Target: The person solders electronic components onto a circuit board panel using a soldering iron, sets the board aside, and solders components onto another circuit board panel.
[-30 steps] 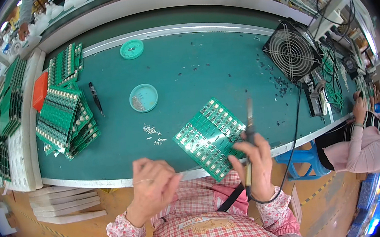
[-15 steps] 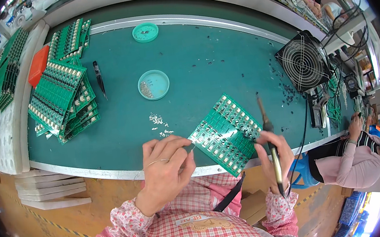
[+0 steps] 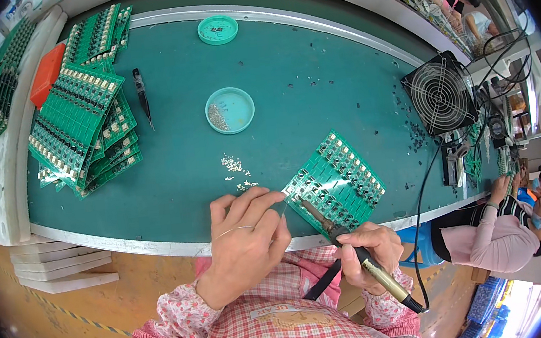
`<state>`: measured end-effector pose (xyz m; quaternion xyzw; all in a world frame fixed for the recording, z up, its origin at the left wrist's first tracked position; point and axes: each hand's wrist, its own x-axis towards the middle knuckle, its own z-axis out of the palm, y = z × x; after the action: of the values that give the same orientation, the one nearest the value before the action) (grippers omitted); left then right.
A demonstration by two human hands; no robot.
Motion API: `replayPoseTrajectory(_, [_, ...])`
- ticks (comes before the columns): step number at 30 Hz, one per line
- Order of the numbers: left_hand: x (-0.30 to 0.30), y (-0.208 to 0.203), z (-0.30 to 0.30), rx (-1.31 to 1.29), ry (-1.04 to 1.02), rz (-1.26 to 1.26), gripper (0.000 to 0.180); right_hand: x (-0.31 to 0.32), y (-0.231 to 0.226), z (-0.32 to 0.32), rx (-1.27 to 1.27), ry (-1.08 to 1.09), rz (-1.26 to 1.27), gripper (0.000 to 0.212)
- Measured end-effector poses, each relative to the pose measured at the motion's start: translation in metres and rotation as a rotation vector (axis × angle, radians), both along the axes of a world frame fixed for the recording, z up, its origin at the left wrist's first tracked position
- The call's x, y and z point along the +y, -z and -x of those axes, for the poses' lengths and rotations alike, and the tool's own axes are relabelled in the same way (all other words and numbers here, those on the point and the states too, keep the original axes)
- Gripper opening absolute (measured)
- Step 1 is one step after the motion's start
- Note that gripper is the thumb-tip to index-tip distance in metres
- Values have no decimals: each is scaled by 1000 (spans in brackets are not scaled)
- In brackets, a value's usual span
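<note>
My right hand (image 3: pixel 376 245) grips a soldering iron (image 3: pixel 382 277) by its handle. The iron's tip points at the left corner of a green circuit board (image 3: pixel 346 190), which lies turned on the mat at the bench edge. Rows of small white and black parts cover this board. My left hand (image 3: pixel 244 241) is closed at the same corner, its fingertips pinching a thin solder wire (image 3: pixel 283 212), partly hidden. A thin strand also crosses the back of that hand. Small loose white parts (image 3: pixel 234 165) lie just beyond the left fingers.
Stacked circuit boards (image 3: pixel 78 123), a red box (image 3: pixel 48 75) and tweezers (image 3: pixel 142 98) are at left. A round dish (image 3: pixel 244 116) holds small parts; another dish (image 3: pixel 218 30) stands farther back. A black fan (image 3: pixel 439 93) and the iron's cord (image 3: pixel 416 239) are at right, where a co-worker (image 3: pixel 489 241) sits.
My right hand has swung the soldering iron left and down, bringing its tip from beyond the board to the board's left corner. The left hand stays at that corner.
</note>
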<state>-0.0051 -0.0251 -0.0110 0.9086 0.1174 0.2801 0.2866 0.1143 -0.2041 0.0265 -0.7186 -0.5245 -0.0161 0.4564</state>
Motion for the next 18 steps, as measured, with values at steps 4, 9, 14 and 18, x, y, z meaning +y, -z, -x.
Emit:
replayPoseTrajectory(4, [1,0,-2,-5,5,-5,11,8,-4,6,-48,45,33,10])
replayPoseTrajectory(9, [-1,2,-2,-4,0,6,10,15,-8,5,-103,6,58,15])
replayPoseTrajectory(14, [-1,2,-2,-13,-8,26,12,20,-11,7,-109,-2,87,19])
replayPoseTrajectory(18, [0,1,-2,-17,-11,31,12,22,-12,9,-152,-5,121,18])
